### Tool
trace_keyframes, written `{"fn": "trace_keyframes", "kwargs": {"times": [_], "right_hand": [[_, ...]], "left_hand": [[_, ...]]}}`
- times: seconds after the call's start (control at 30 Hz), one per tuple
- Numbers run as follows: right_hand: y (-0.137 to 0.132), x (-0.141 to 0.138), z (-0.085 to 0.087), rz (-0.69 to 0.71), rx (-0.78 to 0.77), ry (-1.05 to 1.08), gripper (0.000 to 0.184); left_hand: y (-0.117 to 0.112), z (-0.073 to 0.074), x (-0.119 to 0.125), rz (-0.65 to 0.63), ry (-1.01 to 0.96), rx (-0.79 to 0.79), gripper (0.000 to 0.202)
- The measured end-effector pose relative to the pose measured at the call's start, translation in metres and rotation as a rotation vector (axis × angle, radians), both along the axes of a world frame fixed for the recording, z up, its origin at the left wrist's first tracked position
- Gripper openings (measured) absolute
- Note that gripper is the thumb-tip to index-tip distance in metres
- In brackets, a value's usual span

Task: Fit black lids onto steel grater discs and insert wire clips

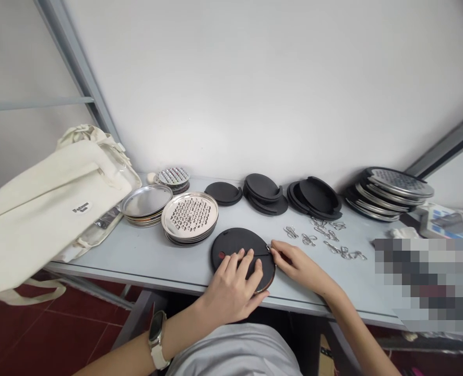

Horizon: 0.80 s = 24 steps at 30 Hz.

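Along the grey worktop (145, 250) we begin at a cream canvas tote bag (47, 209) slumped over its left end. Next come a stack of plain steel plates (146, 201) and a stack of perforated grater discs (189, 215), with a smaller perforated stack (173, 177) behind them. Just to their right, almost at the front edge, lies the black disc (235, 250), a thin metal rim showing at its lower right. Our left hand (231, 287), a watch (156, 334) on its wrist, rests on the disc with its grip spread, fingers pressing flat. Our right hand (297, 266) comes in from the other side, its grip pinching the disc's edge between thumb and forefinger. Farther right sit stacks of black rings (262, 190), loose wire clips (325, 235) and a heap of metal plates (391, 193), and a blurred patch (427, 284) hides the corner. We judge that uneven pressing so near the edge could tip the disc off, and a slipped pinch could scatter the clips.
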State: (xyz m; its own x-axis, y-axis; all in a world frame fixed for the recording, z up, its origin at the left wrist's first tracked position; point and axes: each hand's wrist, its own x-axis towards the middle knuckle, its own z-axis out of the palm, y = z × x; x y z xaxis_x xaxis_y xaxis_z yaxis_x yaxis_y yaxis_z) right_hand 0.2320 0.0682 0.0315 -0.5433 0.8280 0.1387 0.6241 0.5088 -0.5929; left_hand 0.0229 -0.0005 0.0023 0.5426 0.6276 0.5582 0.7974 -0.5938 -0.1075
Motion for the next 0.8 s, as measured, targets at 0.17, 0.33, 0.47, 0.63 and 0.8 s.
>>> {"fn": "trace_keyframes", "kwargs": {"times": [0.17, 0.33, 0.47, 0.63, 0.8], "right_hand": [[-0.0015, -0.0004, -0.0022, -0.018, 0.006, -0.026, 0.028], [-0.0046, -0.0006, -0.0090, -0.026, 0.038, -0.035, 0.029], [-0.0067, -0.0039, -0.0073, -0.062, 0.012, 0.024, 0.028], [-0.0076, -0.0052, -0.0035, -0.068, -0.051, 0.090, 0.022], [-0.0073, -0.0072, -0.0082, -0.099, -0.022, 0.075, 0.026]], "left_hand": [[0.0005, -0.0019, 0.0008, 0.021, -0.001, 0.012, 0.049], [0.0022, -0.0035, 0.0000, 0.044, -0.016, 0.026, 0.049], [0.0029, -0.0038, -0.0008, 0.041, -0.039, 0.045, 0.049], [0.0029, -0.0030, -0.0023, 0.018, -0.040, 0.040, 0.049], [0.0025, -0.0028, -0.0049, -0.033, -0.048, 0.031, 0.051]]}}
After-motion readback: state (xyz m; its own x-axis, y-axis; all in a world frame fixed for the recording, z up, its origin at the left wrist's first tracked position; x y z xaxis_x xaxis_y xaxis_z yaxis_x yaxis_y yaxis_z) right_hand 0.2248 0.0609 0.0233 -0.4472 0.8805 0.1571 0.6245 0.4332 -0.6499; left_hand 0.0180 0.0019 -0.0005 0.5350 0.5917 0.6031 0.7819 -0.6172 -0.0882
